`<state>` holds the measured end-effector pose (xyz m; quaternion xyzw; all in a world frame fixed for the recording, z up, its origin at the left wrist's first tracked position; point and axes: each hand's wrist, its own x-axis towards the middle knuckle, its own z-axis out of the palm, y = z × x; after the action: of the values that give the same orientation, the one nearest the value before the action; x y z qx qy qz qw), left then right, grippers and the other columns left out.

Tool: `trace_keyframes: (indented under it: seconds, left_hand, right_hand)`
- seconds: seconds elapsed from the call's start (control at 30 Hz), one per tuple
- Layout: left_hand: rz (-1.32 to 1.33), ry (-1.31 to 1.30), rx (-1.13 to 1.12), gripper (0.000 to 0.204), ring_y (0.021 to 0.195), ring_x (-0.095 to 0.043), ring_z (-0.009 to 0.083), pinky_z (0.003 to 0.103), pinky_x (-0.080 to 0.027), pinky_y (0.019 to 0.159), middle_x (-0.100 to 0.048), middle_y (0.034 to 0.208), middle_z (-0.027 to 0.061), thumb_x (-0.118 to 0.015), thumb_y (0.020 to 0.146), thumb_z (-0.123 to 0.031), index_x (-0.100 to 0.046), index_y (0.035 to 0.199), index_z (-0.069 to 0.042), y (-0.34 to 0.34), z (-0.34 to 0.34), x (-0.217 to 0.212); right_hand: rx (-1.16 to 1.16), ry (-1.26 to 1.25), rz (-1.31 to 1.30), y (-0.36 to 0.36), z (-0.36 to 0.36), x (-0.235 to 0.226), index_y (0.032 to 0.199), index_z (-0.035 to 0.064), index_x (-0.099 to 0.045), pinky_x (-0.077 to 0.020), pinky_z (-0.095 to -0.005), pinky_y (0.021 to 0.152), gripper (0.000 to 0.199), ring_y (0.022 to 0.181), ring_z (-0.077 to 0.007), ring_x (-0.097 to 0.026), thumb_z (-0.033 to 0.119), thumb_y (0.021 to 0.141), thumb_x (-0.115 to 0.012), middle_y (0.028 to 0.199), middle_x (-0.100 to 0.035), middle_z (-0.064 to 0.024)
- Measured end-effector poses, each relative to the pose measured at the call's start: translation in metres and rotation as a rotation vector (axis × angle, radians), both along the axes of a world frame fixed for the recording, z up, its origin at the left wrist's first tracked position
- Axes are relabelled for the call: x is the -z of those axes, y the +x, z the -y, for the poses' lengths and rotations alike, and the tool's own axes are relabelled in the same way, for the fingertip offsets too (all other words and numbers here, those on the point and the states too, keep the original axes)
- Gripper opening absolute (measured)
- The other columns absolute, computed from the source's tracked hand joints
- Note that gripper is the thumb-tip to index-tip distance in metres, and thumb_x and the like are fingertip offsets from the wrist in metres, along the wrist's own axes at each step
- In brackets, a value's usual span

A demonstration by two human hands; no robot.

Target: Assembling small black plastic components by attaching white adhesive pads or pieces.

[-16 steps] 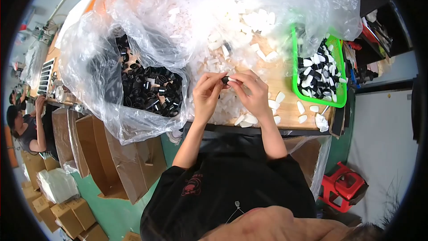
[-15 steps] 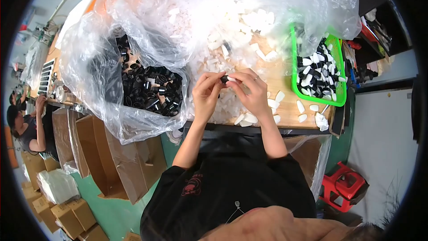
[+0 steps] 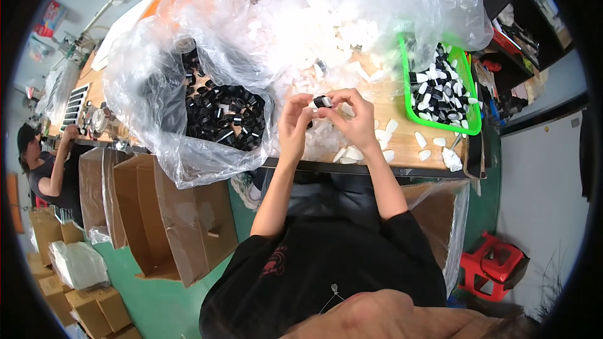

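"One black-and-white piece (image 3: 322,102): where?"
"Between the hands, above the table (image 3: 405,149). The right hand (image 3: 357,116) pinches it; the left hand (image 3: 295,122) curls close beside, its grip I can't tell."
"Around them?"
"Left, a clear bag (image 3: 213,166) of black rings (image 3: 232,113); near right, white pieces (image 3: 421,139); farther right, a green basket (image 3: 440,127)."

Small-parts workshop: wooden workbench (image 3: 405,152), clear bag (image 3: 195,166) of loose black parts (image 3: 220,113), green basket (image 3: 440,127), stacked cardboard cartons (image 3: 91,311), co-worker (image 3: 56,172).
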<state>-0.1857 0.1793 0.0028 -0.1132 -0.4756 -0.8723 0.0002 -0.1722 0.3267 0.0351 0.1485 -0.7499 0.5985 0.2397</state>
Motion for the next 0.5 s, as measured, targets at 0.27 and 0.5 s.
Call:
trace_keyframes:
  seconds: [0.27, 0.5]
  left_hand:
    - [-0.238, 0.025, 0.041, 0.004, 0.087, -0.062, 0.0170, 0.029, -0.051, 0.081, -0.060, 0.105, 0.0114, -0.060, 0.096, 0.000, -0.057, 0.095, 0.003, 0.023, 0.017, -0.024]
    - [-0.190, 0.054, 0.032, 0.005, 0.088, -0.063, 0.0162, 0.034, -0.057, 0.083, -0.062, 0.108, 0.0178, -0.055, 0.098, -0.001, -0.053, 0.094, 0.002, 0.043, 0.019, -0.037]
  right_hand:
    - [-0.091, -0.118, 0.048, 0.033, 0.013, -0.026, 0.094, -0.0014, -0.065, -0.0530, -0.0262, 0.077, 0.022, 0.087, -0.0132, -0.067, 0.000, 0.078, -0.079, 0.092, -0.068, -0.0062]
    - [-0.219, -0.443, 0.179, 0.044, 0.012, -0.025, 0.099, -0.0066, -0.065, -0.0542, -0.0260, 0.081, 0.019, 0.089, -0.0143, -0.066, -0.003, 0.083, -0.075, 0.097, -0.067, -0.0084]
